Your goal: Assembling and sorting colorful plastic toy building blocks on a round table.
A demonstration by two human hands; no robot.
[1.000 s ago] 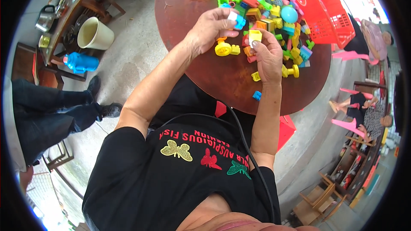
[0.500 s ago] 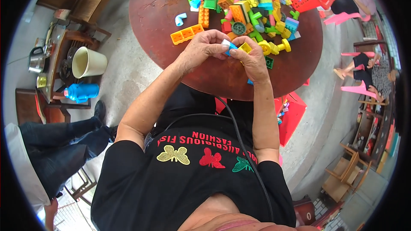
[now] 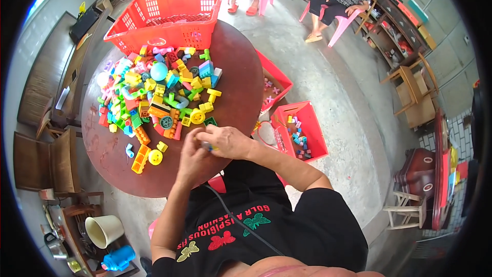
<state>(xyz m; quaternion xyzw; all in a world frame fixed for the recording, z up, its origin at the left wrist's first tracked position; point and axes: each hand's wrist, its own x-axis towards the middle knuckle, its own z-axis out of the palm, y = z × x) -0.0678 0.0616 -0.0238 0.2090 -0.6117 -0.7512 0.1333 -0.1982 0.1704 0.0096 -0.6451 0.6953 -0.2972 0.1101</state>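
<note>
Above the near edge of the round table, my left hand (image 3: 191, 158) and my right hand (image 3: 226, 140) meet with fingers closed. Between the fingertips, small building blocks (image 3: 207, 146) show only as bits of blue and yellow; the fingers hide the rest. Just beyond my right hand lies a dark green block (image 3: 210, 121). A yellow round smiley piece (image 3: 198, 116) lies at the near edge of the block pile (image 3: 154, 92). Left of my hands, another yellow smiley piece (image 3: 155, 157) lies beside a long orange block (image 3: 140, 160).
A red plastic basket (image 3: 164, 33) stands at the table's far side. On the floor to the right, a red bin (image 3: 312, 138) holds several small pieces, with another red container (image 3: 279, 74) beyond it. Two people sit on pink chairs farther off. The brown table (image 3: 236, 66) has a curved edge.
The view has swung to the right, bringing the basket and floor bins into fuller sight. My hands have drawn together, and my right hand now covers most of the blocks.
</note>
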